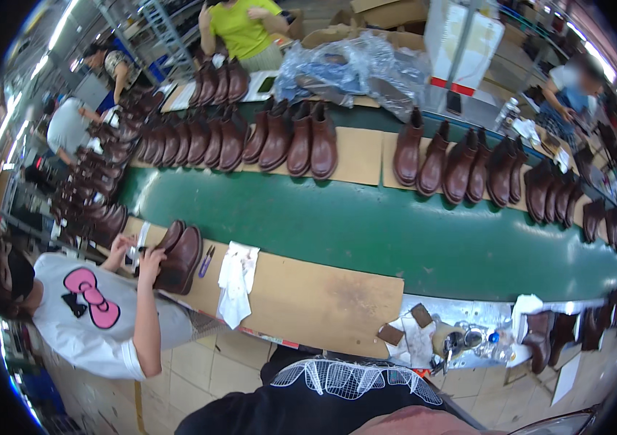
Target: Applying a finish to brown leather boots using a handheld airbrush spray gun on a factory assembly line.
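Neither of my hands shows in the head view; only my dark clothing with white lace trim (355, 378) fills the lower edge. In front of me a sheet of brown cardboard (301, 293) lies along the near side of the table. A crumpled white cloth (237, 283) with dark stains hangs over its front edge. To the left of the cloth lie purple-handled thread snips (207, 262). Farther left, a co-worker in a white T-shirt has both hands at a pair of brown ankle boots (183, 257).
A green table surface (308, 217) stretches across the middle. Brown boots (301, 141) stand in rows on cardboard along its far side. At right are sponge-like brown blocks (390, 333), a stained rag (416, 344), a plastic bottle (500, 349) and more boots (538, 337). Other people work around the table.
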`<state>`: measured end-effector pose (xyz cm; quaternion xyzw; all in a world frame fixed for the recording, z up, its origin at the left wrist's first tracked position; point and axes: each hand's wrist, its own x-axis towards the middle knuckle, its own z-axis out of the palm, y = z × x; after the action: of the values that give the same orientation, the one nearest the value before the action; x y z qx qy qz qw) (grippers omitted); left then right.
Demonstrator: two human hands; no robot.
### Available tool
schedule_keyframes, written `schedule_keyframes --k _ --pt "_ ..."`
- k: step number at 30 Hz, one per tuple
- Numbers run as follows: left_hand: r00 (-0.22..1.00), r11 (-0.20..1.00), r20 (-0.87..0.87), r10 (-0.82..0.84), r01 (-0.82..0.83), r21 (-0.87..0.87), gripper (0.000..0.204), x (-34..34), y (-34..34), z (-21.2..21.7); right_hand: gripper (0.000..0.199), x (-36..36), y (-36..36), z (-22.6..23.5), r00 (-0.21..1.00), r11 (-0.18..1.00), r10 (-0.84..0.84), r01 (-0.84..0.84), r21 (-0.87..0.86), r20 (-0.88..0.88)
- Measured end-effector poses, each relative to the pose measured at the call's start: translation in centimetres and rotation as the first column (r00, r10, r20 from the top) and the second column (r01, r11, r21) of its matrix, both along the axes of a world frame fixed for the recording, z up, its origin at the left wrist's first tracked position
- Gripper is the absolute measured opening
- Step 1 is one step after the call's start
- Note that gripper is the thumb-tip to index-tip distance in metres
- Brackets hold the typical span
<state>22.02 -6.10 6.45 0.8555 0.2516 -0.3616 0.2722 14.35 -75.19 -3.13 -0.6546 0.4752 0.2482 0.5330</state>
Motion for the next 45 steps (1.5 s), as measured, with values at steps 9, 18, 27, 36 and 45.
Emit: schedule_keyframes --k 9,18,27,36,45 --pt "0.972 0.97 0.037 0.231 -0.227 -0.088 0.025 -4.9 -2.0 0.8 0.064 3.1 -2.3 1.5 0.972 0.977 0.214 -0.211 0.037 -0.101" --pt "0.934 0.929 0.011 0.357 -0.354 -0.107 0.025 -8.8 -3.8 1.9 0.058 9.9 -3.7 3.0 0.918 0.918 0.397 -0.397 0.011 -0.025" --pt "0.958 0.953 0.014 0.287 -0.284 -0.108 0.025 -11.0 4.3 -2.1 0.051 6.1 1.7 -2.6 0.907 0.908 0.418 -0.418 -0.023 0.045" --pt "0.977 0.97 0.004 0.212 -0.21 -0.118 0.026 -8.3 9.5 -2.2 0.045 -4.6 5.8 -4.6 0.962 0.963 0.268 -0.268 0.02 -0.051" --pt "0.979 0.957 -0.098 0.179 -0.196 -0.212 0.026 1.2 5.4 0.0 0.039 -9.0 8.8 0.1 0.983 0.999 0.009 0.0 0.049 -0.181"
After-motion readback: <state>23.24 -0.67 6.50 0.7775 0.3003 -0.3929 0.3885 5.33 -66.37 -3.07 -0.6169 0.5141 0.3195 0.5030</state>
